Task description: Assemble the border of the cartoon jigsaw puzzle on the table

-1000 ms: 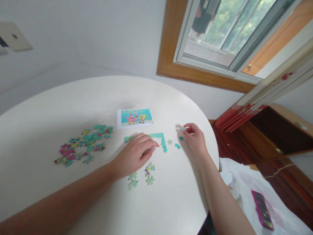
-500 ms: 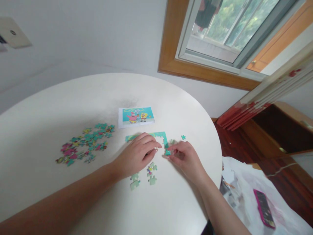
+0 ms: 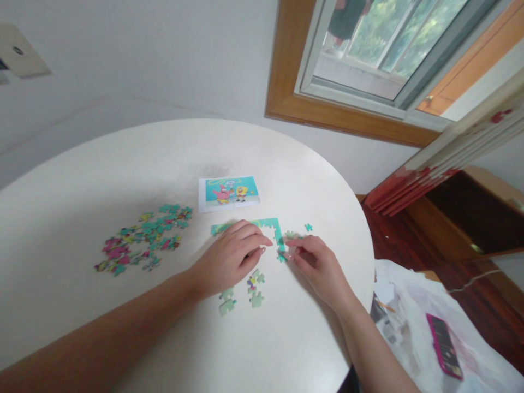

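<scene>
A corner of joined jigsaw border pieces (image 3: pixel 280 232), teal with some yellow-green, lies on the white table. At its lower end is a teal puzzle piece (image 3: pixel 281 257). My right hand (image 3: pixel 317 267) is just right of that piece, thumb tip at its edge and forefinger apart above it. Over the upper strip rests my left hand (image 3: pixel 235 256), fingers loosely bent, thumb and forefinger apart, holding nothing visible; it hides part of the border. Below it lie pale green pieces (image 3: pixel 257 299), one of them joined to a multicoloured piece (image 3: pixel 251 283).
A picture card (image 3: pixel 231 194) with cartoon figures lies behind the border. To the left spreads a pile of loose pieces (image 3: pixel 151 234). A lone teal piece (image 3: pixel 308 227) is near the table's right side. Beyond the edge, a pink-cased phone (image 3: pixel 444 345) lies on white sheeting.
My right thumb and forefinger have parted at the teal piece and drawn slightly right. The piece now lies at the border's lower end. My left hand stays in place.
</scene>
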The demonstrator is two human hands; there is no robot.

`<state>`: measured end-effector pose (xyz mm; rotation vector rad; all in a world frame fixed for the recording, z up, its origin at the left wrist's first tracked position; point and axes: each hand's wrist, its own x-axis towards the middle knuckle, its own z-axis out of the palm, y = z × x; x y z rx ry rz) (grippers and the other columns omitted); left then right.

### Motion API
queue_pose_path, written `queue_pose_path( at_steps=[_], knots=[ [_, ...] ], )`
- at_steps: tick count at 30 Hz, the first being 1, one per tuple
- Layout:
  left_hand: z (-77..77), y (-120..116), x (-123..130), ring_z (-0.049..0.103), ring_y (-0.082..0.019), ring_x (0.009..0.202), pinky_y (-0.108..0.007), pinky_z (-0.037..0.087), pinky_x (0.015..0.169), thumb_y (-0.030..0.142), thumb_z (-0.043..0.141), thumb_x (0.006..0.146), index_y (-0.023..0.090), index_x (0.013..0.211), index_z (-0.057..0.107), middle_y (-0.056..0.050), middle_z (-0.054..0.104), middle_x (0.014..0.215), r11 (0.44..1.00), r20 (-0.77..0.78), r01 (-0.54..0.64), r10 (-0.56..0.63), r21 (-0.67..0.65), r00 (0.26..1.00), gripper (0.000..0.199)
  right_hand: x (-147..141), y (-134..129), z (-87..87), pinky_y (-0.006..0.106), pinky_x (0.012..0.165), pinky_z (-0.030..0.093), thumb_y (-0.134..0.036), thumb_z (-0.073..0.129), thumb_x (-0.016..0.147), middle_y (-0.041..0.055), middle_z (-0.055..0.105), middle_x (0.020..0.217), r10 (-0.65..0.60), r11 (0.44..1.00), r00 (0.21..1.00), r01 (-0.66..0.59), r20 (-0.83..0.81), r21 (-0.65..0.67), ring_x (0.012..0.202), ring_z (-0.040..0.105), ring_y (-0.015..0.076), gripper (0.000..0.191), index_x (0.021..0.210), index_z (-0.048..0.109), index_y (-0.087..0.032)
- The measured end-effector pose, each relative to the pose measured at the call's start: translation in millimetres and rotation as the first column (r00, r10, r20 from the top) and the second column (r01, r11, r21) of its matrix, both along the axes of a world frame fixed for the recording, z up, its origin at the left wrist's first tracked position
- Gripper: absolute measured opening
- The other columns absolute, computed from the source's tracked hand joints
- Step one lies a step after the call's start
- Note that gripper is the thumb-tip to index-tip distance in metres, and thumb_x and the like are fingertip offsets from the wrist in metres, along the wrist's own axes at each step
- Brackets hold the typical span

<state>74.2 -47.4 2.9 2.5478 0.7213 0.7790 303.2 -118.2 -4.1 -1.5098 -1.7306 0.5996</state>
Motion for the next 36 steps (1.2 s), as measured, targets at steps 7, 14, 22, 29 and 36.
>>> queue_pose_path(
  at_steps=[7, 14, 22, 29, 36],
  knots=[
    [-0.3, 0.0, -1.9, 0.054, -0.019, 0.100, -0.035, 0.041, 0.091, 0.006, 0.050, 0.092, 0.026, 0.108, 0.072, -0.003, 0.062, 0.101, 0.997, -0.027, 0.083, -0.083, -0.008, 0.996, 0.034, 9.1, -0.3, 0.6, 0.035, 0.076, 0.048, -0.017, 0.058, 0.088, 0.0064, 0.064, 0.092, 0.010, 0.998, 1.000, -0.011, -0.019, -0.055, 0.088, 0.060, 0.0210, 0.021, 0.098, 0.075, -0.024],
    [0.6, 0.2, -2.1, 0.055, -0.020, 0.101, -0.036, 0.041, 0.091, 0.007, 0.053, 0.090, 0.031, 0.106, 0.075, -0.004, 0.062, 0.103, 0.992, -0.040, 0.126, -0.127, -0.026, 0.991, 0.035, 12.5, -1.1, 2.5, 0.040, 0.090, 0.047, -0.024, 0.071, 0.086, 0.0056, 0.064, 0.096, 0.118, 0.993, 0.993, -0.116, 0.028, -0.037, 0.097, 0.059, 0.0223, 0.023, 0.108, 0.073, -0.026],
    [-1.1, 0.5, -3.2, 0.054, -0.021, 0.102, -0.037, 0.041, 0.093, 0.011, 0.053, 0.092, 0.033, 0.112, 0.074, -0.004, 0.062, 0.104, 0.991, -0.082, 0.132, -0.134, -0.024, 0.988, 0.036, 11.9, -0.4, 0.7, 0.041, 0.089, 0.049, -0.026, 0.072, 0.086, 0.0064, 0.063, 0.096, 0.107, 0.994, 0.992, -0.107, 0.062, -0.016, 0.097, 0.059, 0.0230, 0.018, 0.104, 0.075, -0.026],
    [-2.0, 0.6, -2.7, 0.054, -0.021, 0.102, -0.037, 0.041, 0.092, 0.011, 0.053, 0.092, 0.034, 0.115, 0.073, -0.004, 0.062, 0.104, 0.991, -0.092, 0.137, -0.137, -0.007, 0.986, 0.038, 11.7, 0.0, 0.2, 0.041, 0.088, 0.049, -0.026, 0.070, 0.087, 0.0065, 0.063, 0.096, 0.105, 0.994, 0.991, -0.104, 0.079, -0.024, 0.097, 0.058, 0.0232, 0.017, 0.102, 0.075, -0.026],
    [-0.3, 0.3, -2.2, 0.055, -0.021, 0.101, -0.035, 0.042, 0.091, 0.010, 0.054, 0.091, 0.033, 0.115, 0.073, -0.004, 0.063, 0.103, 0.991, -0.098, 0.133, -0.133, 0.000, 0.986, 0.038, 11.2, 0.4, -1.0, 0.040, 0.086, 0.049, -0.024, 0.068, 0.087, 0.0062, 0.063, 0.093, 0.105, 0.994, 0.991, -0.104, 0.084, -0.014, 0.093, 0.058, 0.0227, 0.017, 0.102, 0.075, -0.026]
  ],
)
